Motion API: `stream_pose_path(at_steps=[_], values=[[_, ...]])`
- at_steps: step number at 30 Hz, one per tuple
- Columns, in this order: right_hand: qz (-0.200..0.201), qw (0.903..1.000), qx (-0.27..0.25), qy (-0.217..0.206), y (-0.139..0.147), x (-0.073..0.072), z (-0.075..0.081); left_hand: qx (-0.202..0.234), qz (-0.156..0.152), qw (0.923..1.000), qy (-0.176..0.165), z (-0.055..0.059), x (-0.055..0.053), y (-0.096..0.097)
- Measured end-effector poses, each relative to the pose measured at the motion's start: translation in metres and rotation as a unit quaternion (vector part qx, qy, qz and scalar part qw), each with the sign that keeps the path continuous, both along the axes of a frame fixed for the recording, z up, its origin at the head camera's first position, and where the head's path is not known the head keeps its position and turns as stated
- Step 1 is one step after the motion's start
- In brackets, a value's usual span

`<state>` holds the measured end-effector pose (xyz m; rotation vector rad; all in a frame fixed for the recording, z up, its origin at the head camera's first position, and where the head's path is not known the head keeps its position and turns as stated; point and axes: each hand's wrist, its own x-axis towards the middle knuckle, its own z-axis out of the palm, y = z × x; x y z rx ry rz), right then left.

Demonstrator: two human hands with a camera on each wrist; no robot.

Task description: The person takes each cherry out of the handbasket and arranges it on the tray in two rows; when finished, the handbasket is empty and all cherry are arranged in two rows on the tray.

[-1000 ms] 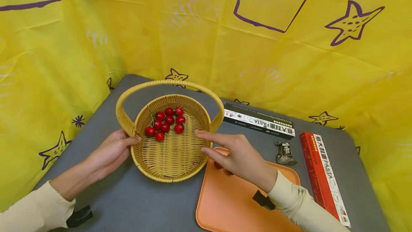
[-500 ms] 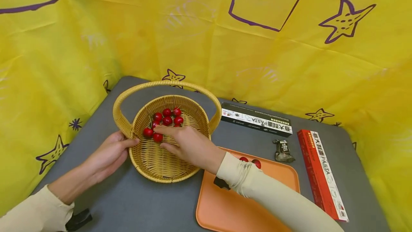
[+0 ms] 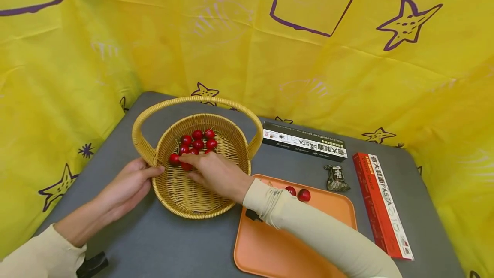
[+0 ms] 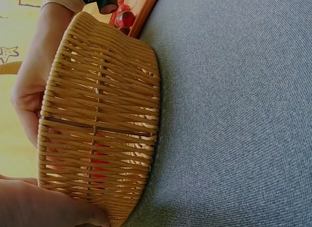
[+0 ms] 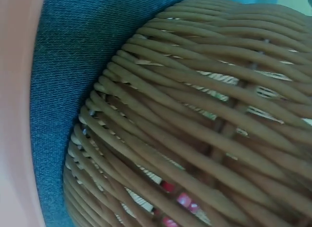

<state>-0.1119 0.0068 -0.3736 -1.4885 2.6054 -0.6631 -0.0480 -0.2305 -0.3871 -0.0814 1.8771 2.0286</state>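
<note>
A woven yellow basket (image 3: 179,190) with a tall arched handle (image 3: 197,99) stands on the grey table. My left hand (image 3: 125,185) grips its left rim beside the foot of the handle, thumb over the edge. Several red cherries (image 3: 198,144) lie together in its back left part. My right hand (image 3: 216,175) reaches in across the right rim, index finger and thumb about a front cherry (image 3: 187,166) that they partly cover. Whether they pinch it I cannot tell. The left wrist view shows the basket's outer weave (image 4: 107,105); the right wrist view shows weave (image 5: 185,114) with cherries behind it.
An orange tray (image 3: 270,248) lies right of the basket under my right forearm, with cherries (image 3: 304,195) on it. Behind it are a black and white pasta box (image 3: 305,141), a small dark wrapped packet (image 3: 336,179) and a red pasta box (image 3: 382,205). Yellow cloth (image 3: 231,46) hangs behind the table.
My right hand has moved left from the basket's right rim into the basket, down to the cherries. Cherries on the tray have come into sight. My left hand keeps its grip on the rim.
</note>
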Motion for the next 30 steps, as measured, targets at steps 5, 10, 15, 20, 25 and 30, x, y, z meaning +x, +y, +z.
stream_pose_path(at_steps=[5, 10, 15, 20, 25, 30], values=[[-0.008, 0.9999, 0.009, 0.003, 0.000, -0.002, -0.002, 0.001, 0.000, 1.0000, 0.000, 0.003, -0.001, 0.001], [-0.010, 0.9997, 0.020, 0.004, -0.003, -0.003, -0.004, 0.000, 0.005, 1.0000, 0.004, 0.003, -0.001, 0.002], [-0.014, 0.9995, 0.028, 0.003, -0.009, -0.004, -0.006, -0.004, 0.003, 1.0000, -0.004, 0.003, 0.001, 0.001], [-0.014, 0.9989, 0.044, 0.002, -0.012, -0.008, -0.008, -0.002, 0.002, 1.0000, -0.004, 0.003, 0.001, 0.002], [-0.017, 0.9982, 0.057, 0.003, -0.012, -0.009, -0.008, -0.002, 0.000, 1.0000, -0.001, 0.003, 0.000, 0.002], [-0.012, 0.9990, 0.044, 0.001, -0.009, -0.007, -0.004, -0.006, -0.005, 1.0000, -0.004, 0.002, 0.002, 0.000]])
